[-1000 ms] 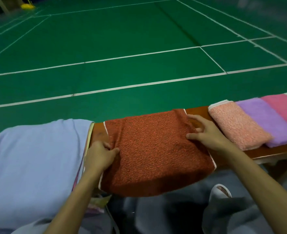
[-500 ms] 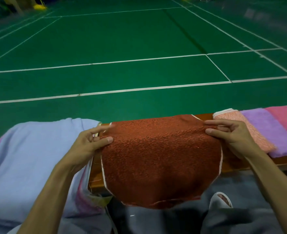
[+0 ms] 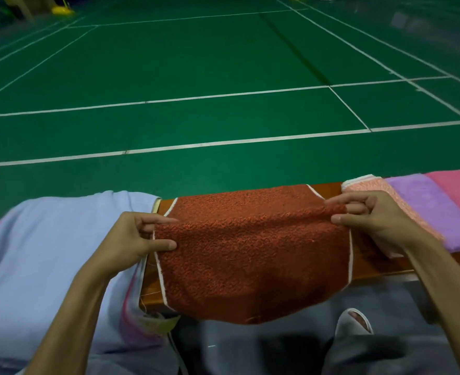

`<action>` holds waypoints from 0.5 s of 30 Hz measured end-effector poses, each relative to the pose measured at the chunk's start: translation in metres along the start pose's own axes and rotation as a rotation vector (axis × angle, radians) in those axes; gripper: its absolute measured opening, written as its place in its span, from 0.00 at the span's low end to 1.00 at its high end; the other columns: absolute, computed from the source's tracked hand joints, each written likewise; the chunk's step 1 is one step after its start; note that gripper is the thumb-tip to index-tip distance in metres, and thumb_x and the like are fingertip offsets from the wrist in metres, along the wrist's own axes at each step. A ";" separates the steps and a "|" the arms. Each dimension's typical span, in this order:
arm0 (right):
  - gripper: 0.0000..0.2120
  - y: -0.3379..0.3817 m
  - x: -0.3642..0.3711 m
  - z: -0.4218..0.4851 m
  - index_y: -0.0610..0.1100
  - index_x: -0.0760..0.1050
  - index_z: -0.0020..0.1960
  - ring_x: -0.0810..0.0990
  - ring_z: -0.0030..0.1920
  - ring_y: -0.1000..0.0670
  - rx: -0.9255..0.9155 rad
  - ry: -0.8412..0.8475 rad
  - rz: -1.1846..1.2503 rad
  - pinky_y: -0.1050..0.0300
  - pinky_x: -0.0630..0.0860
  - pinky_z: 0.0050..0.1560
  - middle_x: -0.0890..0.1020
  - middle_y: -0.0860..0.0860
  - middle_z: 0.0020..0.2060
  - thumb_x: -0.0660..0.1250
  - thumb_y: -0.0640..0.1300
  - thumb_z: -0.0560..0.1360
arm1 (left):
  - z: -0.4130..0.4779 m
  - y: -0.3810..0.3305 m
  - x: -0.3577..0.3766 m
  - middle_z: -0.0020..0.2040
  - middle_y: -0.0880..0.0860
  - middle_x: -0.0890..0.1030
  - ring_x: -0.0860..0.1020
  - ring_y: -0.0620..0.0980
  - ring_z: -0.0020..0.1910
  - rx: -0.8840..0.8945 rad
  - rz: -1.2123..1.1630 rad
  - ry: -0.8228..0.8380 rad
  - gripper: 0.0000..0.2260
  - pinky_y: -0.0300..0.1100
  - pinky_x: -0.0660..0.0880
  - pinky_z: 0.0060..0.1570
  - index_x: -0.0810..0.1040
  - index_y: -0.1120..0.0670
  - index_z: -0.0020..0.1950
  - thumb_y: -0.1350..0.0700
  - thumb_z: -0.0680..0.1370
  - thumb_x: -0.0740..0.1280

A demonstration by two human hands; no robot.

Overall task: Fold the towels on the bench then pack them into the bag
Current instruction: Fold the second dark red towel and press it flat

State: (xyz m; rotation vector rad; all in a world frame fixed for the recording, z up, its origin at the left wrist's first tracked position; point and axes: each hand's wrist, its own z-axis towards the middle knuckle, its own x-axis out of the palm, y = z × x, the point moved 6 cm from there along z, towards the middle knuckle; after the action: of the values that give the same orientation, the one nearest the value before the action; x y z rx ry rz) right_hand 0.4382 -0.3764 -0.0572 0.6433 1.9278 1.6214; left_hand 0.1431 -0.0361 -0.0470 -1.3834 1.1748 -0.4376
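Observation:
A rust-red towel point(image 3: 253, 255) with white edging lies across the wooden bench point(image 3: 372, 262), its near part hanging over the front edge. My left hand point(image 3: 135, 238) pinches its left edge between thumb and fingers. My right hand point(image 3: 369, 217) pinches the right edge, and between the two hands the cloth is raised into a ridge. Folded towels lie side by side to the right: a peach towel point(image 3: 364, 185), a purple towel point(image 3: 429, 209) and a pink towel point(image 3: 459, 188). A light-blue cloth point(image 3: 47, 255) with pink stripes covers the bench's left end. No bag is plainly visible.
Beyond the bench stretches a green court floor point(image 3: 223, 77) with white lines. A foot in a white slipper point(image 3: 354, 322) stands below the bench on a grey floor. Yellow objects point(image 3: 61, 10) sit far back left.
Both hands went from lying at the towel's sides to pinching its left and right edges farther up. The cloth between them has lifted into a fold line.

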 end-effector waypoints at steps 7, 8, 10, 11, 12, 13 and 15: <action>0.10 0.014 0.004 -0.002 0.47 0.88 0.44 0.79 0.36 0.46 -0.114 -0.147 -0.274 0.51 0.76 0.46 0.84 0.36 0.33 0.82 0.40 0.64 | 0.001 -0.005 0.000 0.35 0.51 0.87 0.87 0.49 0.37 0.007 0.287 -0.112 0.09 0.47 0.83 0.45 0.87 0.56 0.50 0.61 0.71 0.80; 0.07 0.016 0.003 -0.002 0.46 0.88 0.42 0.80 0.34 0.47 -0.130 -0.180 -0.302 0.52 0.77 0.44 0.84 0.40 0.31 0.82 0.39 0.65 | 0.002 -0.005 0.000 0.34 0.51 0.86 0.86 0.49 0.36 -0.005 0.290 -0.119 0.08 0.47 0.82 0.44 0.87 0.56 0.48 0.60 0.71 0.80; 0.05 0.018 0.000 0.002 0.44 0.87 0.40 0.75 0.27 0.52 -0.154 -0.264 -0.403 0.60 0.72 0.34 0.81 0.49 0.25 0.82 0.39 0.68 | 0.005 -0.003 -0.003 0.30 0.52 0.84 0.83 0.48 0.30 -0.019 0.329 -0.172 0.06 0.45 0.79 0.39 0.86 0.54 0.43 0.57 0.71 0.81; 0.04 0.017 0.001 0.006 0.41 0.85 0.40 0.71 0.24 0.55 -0.153 -0.299 -0.436 0.62 0.68 0.29 0.78 0.50 0.23 0.81 0.39 0.70 | 0.007 -0.001 -0.007 0.27 0.52 0.83 0.80 0.46 0.26 -0.022 0.366 -0.231 0.05 0.43 0.75 0.35 0.85 0.53 0.41 0.54 0.72 0.80; 0.05 0.016 0.004 0.010 0.38 0.83 0.42 0.70 0.22 0.55 -0.124 -0.307 -0.434 0.63 0.65 0.26 0.77 0.47 0.22 0.78 0.39 0.72 | 0.008 -0.001 -0.008 0.24 0.52 0.81 0.76 0.45 0.22 -0.031 0.383 -0.295 0.05 0.41 0.71 0.32 0.85 0.51 0.40 0.53 0.73 0.79; 0.07 0.012 0.009 0.015 0.36 0.79 0.44 0.70 0.20 0.54 -0.063 -0.283 -0.381 0.64 0.65 0.23 0.80 0.44 0.24 0.75 0.38 0.76 | 0.011 0.000 -0.009 0.23 0.53 0.79 0.74 0.45 0.20 -0.054 0.351 -0.336 0.05 0.40 0.69 0.30 0.84 0.51 0.41 0.54 0.76 0.77; 0.06 0.001 0.028 0.025 0.41 0.70 0.49 0.79 0.23 0.49 0.114 -0.170 -0.137 0.64 0.67 0.21 0.86 0.37 0.37 0.65 0.40 0.83 | 0.015 0.003 0.000 0.26 0.55 0.81 0.75 0.45 0.21 -0.136 0.078 -0.317 0.05 0.37 0.70 0.25 0.83 0.56 0.48 0.57 0.82 0.70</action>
State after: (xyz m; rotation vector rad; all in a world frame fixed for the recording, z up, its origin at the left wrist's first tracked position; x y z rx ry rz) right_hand 0.4344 -0.3397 -0.0622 0.6565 1.9053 1.3375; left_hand 0.1544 -0.0272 -0.0531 -1.4568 1.0063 -0.0781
